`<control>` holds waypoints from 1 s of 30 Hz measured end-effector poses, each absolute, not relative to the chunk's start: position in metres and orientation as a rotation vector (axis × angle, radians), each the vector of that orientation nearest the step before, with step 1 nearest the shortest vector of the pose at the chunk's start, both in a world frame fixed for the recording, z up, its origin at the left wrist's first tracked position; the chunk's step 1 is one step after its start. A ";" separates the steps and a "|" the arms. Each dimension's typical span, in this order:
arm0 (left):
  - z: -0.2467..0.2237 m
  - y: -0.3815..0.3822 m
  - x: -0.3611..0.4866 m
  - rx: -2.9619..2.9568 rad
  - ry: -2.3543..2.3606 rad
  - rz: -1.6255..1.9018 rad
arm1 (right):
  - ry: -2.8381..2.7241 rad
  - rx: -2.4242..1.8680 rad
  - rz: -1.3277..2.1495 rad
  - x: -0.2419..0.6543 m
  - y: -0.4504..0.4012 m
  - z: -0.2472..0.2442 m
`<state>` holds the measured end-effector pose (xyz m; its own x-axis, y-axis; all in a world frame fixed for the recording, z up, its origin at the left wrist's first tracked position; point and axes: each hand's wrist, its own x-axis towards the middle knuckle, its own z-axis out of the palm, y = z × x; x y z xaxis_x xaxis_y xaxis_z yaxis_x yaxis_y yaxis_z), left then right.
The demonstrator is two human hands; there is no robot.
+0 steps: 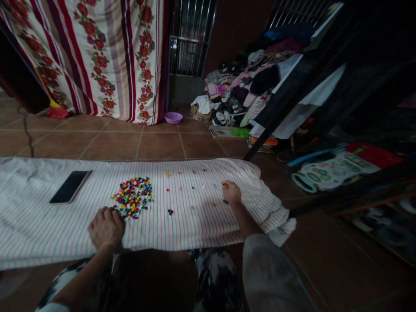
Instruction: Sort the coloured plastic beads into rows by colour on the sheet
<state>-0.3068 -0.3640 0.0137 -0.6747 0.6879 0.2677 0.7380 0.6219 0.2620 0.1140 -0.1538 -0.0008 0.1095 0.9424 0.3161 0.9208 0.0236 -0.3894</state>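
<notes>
A heap of small multicoloured pieces (133,196) lies on the striped cloth (169,236). Beside its lower left edge my left hand (106,227) rests palm down on the cloth, fingers slightly curled and a little apart. To the right of the heap, small groups of pieces sit spaced out in rows, among them yellow (167,174), black (170,212) and light blue (214,186) ones. My right hand (231,192) is at the right end of these rows, fingertips pinched together just right of the light blue pieces. Whatever is between its fingertips is too small to name.
A dark phone (70,187) lies on the cloth at the left. Beyond are a floral curtain (113,60), a purple basin (173,118) and piled clothes (240,89). Dark metal bars (269,134) and a toy panel (328,169) stand at the right.
</notes>
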 end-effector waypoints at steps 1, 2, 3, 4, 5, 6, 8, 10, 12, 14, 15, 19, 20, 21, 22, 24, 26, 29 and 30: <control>0.014 -0.364 -0.307 -1.187 -2.698 -0.537 | -1.810 -1.902 0.058 0.114 -0.153 -0.001; 0.014 -0.364 -0.306 -1.181 -2.696 -0.541 | -1.811 -1.909 0.059 0.114 -0.152 -0.001; 0.014 -0.364 -0.306 -1.178 -2.693 -0.543 | -1.812 -1.915 0.061 0.114 -0.151 -0.001; 0.014 -0.364 -0.306 -1.180 -2.690 -0.544 | -1.813 -1.920 0.064 0.114 -0.150 -0.001; 0.015 -0.364 -0.306 -1.186 -2.689 -0.543 | -1.814 -1.924 0.066 0.114 -0.149 -0.002; 0.015 -0.364 -0.306 -1.191 -2.690 -0.543 | -1.818 -1.926 0.067 0.114 -0.149 -0.003; 0.015 -0.364 -0.306 -1.193 -2.695 -0.549 | -1.831 -1.923 0.066 0.115 -0.148 -0.004; 0.016 -0.364 -0.306 -1.182 -2.702 -0.564 | -1.848 -1.912 0.058 0.117 -0.148 -0.004; 0.015 -0.363 -0.305 -1.172 -2.700 -0.582 | -1.862 -1.904 0.044 0.119 -0.148 -0.004; 0.015 -0.363 -0.305 -1.173 -2.694 -0.586 | -1.881 -1.905 0.027 0.121 -0.147 -0.003; 0.014 -0.363 -0.305 -1.173 -2.690 -0.583 | -1.894 -1.912 0.019 0.121 -0.147 -0.002; 0.014 -0.363 -0.306 -1.193 -2.692 -0.557 | -1.974 -1.967 0.004 0.122 -0.147 0.001; 0.014 -0.363 -0.306 -1.192 -2.697 -0.551 | -1.995 -1.981 0.004 0.122 -0.147 0.002; 0.014 -0.363 -0.306 -1.191 -2.701 -0.547 | -2.016 -1.989 0.004 0.121 -0.147 0.002; 0.014 -0.363 -0.306 -1.189 -2.705 -0.545 | -2.032 -1.993 0.006 0.121 -0.147 0.002; 0.015 -0.363 -0.306 -1.186 -2.710 -0.538 | -2.049 -1.992 0.007 0.120 -0.147 0.001; 0.015 -0.363 -0.306 -1.189 -2.712 -0.525 | -2.047 -1.980 0.006 0.120 -0.148 0.000; 0.015 -0.363 -0.306 -1.190 -2.706 -0.515 | -2.036 -1.957 0.012 0.121 -0.147 -0.002; 0.015 -0.363 -0.306 -1.189 -2.700 -0.517 | -2.033 -1.953 0.017 0.122 -0.147 -0.003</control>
